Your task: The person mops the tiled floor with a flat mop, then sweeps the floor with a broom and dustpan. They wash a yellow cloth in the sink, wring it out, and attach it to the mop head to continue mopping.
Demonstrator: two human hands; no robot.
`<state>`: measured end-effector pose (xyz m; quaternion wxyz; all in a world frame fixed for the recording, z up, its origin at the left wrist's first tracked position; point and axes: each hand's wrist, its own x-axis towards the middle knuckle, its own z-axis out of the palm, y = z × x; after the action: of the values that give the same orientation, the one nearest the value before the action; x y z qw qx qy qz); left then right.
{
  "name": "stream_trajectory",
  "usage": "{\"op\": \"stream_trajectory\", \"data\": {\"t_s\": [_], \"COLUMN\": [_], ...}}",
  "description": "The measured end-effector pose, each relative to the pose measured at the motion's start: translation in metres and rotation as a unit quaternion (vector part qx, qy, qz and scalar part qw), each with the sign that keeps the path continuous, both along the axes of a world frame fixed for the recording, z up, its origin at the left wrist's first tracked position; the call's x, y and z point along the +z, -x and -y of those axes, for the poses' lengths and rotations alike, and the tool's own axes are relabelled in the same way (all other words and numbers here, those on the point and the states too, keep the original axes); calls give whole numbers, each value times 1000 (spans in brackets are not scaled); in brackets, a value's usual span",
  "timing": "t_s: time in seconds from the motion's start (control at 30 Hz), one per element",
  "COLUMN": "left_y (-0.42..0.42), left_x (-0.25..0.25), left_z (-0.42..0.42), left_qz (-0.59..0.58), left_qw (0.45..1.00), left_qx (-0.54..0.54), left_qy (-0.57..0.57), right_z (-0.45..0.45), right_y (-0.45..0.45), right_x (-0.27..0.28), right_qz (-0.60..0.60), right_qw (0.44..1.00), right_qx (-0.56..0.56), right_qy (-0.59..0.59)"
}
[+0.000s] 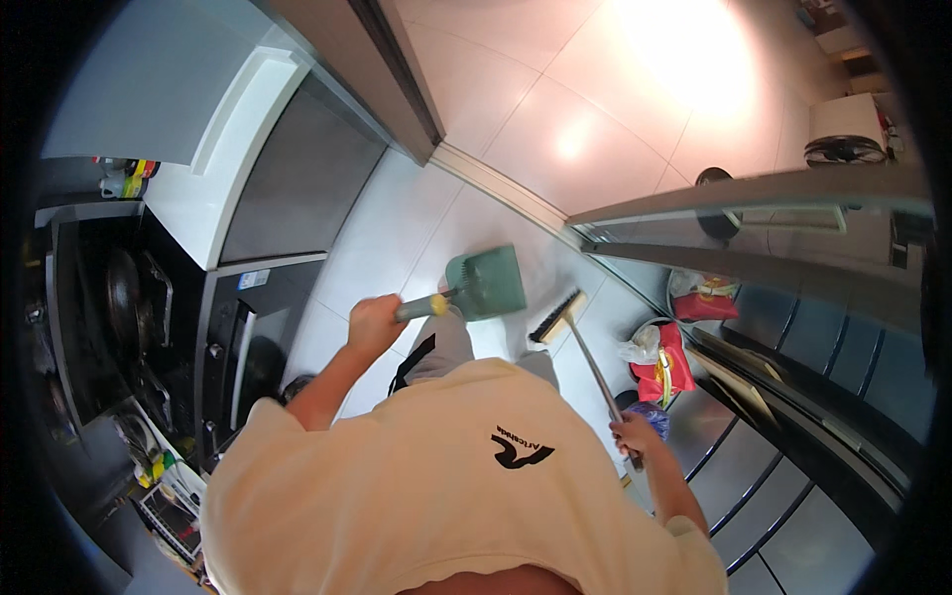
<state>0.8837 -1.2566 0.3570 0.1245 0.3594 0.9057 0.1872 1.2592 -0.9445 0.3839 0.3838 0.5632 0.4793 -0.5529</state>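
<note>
My left hand grips the grey-and-yellow handle of a green dustpan. The pan hangs low in front of my legs; whether it touches the floor I cannot tell. Dark specks or marks show inside it near the handle end. In my right hand is the metal handle of a broom. Its pale head with dark bristles is down by the white tiled floor, to the right of the dustpan and apart from it.
A sliding-door track crosses the floor ahead, with a glass door panel at right. Red bags stand beside a dark rack. To the left are a built-in oven and a hob with a wok.
</note>
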Motion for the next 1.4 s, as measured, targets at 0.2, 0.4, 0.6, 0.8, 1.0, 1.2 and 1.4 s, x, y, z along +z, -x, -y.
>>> {"op": "stream_trajectory", "data": {"t_s": [0.2, 0.4, 0.6, 0.8, 1.0, 1.2, 1.4], "left_y": [49, 67, 49, 13, -3, 2, 15], "left_x": [29, 37, 47, 59, 65, 46, 33], "left_z": [77, 99, 71, 23, 10, 37, 45], "left_qz": [51, 19, -50, -93, -104, -56, -22], "left_qw": [982, 958, 929, 831, 713, 670, 666], "left_qx": [178, 285, 350, 500, 647, 694, 696], "left_qy": [22, 35, 108, 224, 248, 257, 267], "right_z": [-10, -94, -162, -228, -343, -415, -410], "right_y": [107, 228, 403, 510, 536, 507, 469], "right_x": [-4, -69, -159, -209, -161, -145, -56], "right_qz": [-128, -143, -188, -61, 23, -32, -65], "right_qw": [905, 819, 797, 796, 725, 722, 674], "right_qx": [337, 472, 519, 555, 612, 583, 651], "right_qy": [-227, -293, -246, -234, -316, -372, -343]}}
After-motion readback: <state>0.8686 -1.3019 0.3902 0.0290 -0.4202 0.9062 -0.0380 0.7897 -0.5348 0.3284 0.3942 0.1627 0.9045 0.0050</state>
